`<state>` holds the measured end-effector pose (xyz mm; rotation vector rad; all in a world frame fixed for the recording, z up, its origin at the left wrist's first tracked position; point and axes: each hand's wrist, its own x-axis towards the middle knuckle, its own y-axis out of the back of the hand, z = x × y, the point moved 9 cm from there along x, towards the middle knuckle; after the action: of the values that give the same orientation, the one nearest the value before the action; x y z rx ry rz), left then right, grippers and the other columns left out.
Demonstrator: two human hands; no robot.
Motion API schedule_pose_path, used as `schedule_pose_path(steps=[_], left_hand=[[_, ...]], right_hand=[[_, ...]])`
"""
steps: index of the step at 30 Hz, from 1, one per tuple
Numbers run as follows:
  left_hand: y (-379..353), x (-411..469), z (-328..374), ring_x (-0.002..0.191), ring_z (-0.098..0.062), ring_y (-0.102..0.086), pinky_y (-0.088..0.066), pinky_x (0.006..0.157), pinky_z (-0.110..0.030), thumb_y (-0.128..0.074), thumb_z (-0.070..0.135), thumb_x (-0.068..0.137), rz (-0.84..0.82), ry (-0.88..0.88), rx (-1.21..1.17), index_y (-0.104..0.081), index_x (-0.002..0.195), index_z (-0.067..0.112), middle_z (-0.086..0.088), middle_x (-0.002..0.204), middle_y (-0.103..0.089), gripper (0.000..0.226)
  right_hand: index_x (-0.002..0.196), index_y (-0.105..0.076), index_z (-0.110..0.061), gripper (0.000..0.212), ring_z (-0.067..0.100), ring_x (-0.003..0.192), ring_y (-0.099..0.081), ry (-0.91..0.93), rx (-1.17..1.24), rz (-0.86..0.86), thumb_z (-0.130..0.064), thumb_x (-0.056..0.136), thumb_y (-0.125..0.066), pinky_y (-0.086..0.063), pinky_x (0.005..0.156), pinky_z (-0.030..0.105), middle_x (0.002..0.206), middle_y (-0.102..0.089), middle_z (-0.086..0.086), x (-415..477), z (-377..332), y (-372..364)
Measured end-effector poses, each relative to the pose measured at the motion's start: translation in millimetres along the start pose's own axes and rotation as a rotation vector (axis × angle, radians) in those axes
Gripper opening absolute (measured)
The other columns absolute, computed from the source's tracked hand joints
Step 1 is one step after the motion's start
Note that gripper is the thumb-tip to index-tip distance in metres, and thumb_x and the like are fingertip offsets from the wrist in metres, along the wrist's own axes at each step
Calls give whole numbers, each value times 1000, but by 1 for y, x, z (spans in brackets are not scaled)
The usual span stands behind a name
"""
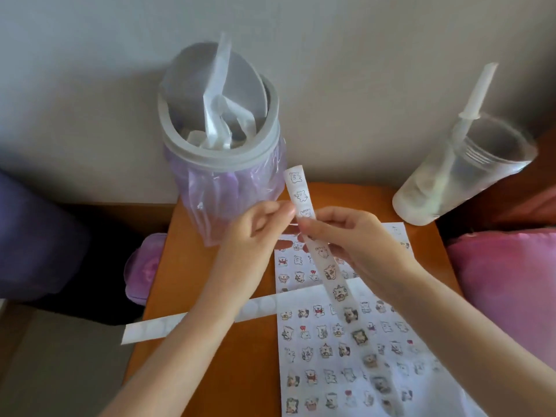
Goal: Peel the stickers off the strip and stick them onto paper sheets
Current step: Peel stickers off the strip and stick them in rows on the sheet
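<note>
A long translucent sticker strip [330,272] printed with small bear stickers runs from above my hands down over the paper. My right hand [346,236] grips the strip near its upper part, thumb on its front. My left hand [258,224] is raised just left of the strip, its fingertips pinched together at the strip's left edge; what they pinch is too small to make out. Below lie two white paper sheets [340,371] covered with rows of stuck bear stickers, on a small orange table [240,356].
A lidded bin [222,152] with a purple liner holds used backing strips at the table's back left. A clear cup [463,173] with a syringe stands at the back right. An emptied backing strip [168,323] lies across the table's left edge. Purple and pink cushions flank the table.
</note>
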<state>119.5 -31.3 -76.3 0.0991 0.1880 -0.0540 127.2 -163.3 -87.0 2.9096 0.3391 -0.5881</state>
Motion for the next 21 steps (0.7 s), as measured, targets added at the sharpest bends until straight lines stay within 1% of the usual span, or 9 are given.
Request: schedule_pose_path(steps=[2, 4, 7, 10, 13, 15, 17, 19, 21], left_hand=[[3, -1, 1, 87, 0, -68, -53, 78, -16, -58, 39, 86, 50, -45, -46, -66, 98, 27, 14, 90, -73, 19], [7, -5, 2, 82, -4, -70, -55, 75, -17, -62, 29, 85, 95, -108, -89, -67, 91, 24, 11, 84, -74, 9], [8, -13, -2, 79, -6, -70, -56, 70, -17, -66, 21, 82, 104, -173, -127, -67, 85, 25, 9, 79, -73, 6], [5, -24, -2, 77, -7, -71, -56, 68, -17, -65, 15, 83, 79, -196, -154, -68, 86, 24, 7, 79, -74, 9], [4, -45, 7, 76, -2, -69, -53, 65, -10, -63, 16, 85, 69, -253, -78, -68, 91, 21, 10, 81, -74, 9], [4, -62, 14, 76, 1, -69, -51, 63, -8, -63, 18, 85, 57, -283, -40, -69, 94, 21, 12, 82, -74, 11], [6, -81, 20, 76, 2, -68, -52, 63, -9, -64, 19, 85, 40, -305, -31, -69, 95, 21, 10, 82, -74, 12], [6, -100, 25, 75, 1, -68, -50, 60, -7, -65, 18, 84, 24, -331, -26, -69, 95, 20, 8, 82, -74, 12], [6, -118, 30, 76, -2, -69, -51, 61, -8, -66, 17, 83, 1, -347, -31, -69, 94, 19, 6, 83, -74, 12]], right_hand=[[87, -72, -14, 30, 14, 75, -69, 45, -18, -9, -37, 67, -71, -55, 77, 26, 79, -74, -1, -2, 1, -5], [87, -71, -14, 24, 15, 77, -70, 103, -45, -31, -32, 71, -72, -56, 77, 24, 83, -75, 0, -6, 2, -12], [89, -71, -11, 19, 12, 72, -69, 177, -56, -55, -26, 76, -71, -54, 68, 16, 84, -75, 2, -16, 6, -18], [86, -70, -10, 20, 10, 67, -68, 214, -77, -50, -28, 75, -70, -52, 62, 13, 80, -75, 3, -28, 7, -22], [85, -71, -11, 32, 12, 69, -68, 288, -137, 6, -41, 75, -65, -56, 64, 21, 78, -74, 1, -51, 2, -22], [88, -70, -11, 36, 14, 69, -68, 366, -149, 86, -44, 76, -62, -56, 67, 28, 79, -74, 1, -72, -6, -15], [93, -69, -12, 29, 15, 69, -67, 454, -112, 170, -38, 80, -63, -57, 68, 29, 81, -73, 2, -94, -15, -8], [95, -67, -12, 18, 14, 68, -67, 550, -72, 230, -25, 82, -67, -57, 66, 27, 82, -73, 3, -117, -25, -6], [96, -66, -11, 16, 15, 66, -67, 623, -55, 265, -15, 81, -70, -56, 64, 26, 81, -72, 5, -136, -32, -11]])
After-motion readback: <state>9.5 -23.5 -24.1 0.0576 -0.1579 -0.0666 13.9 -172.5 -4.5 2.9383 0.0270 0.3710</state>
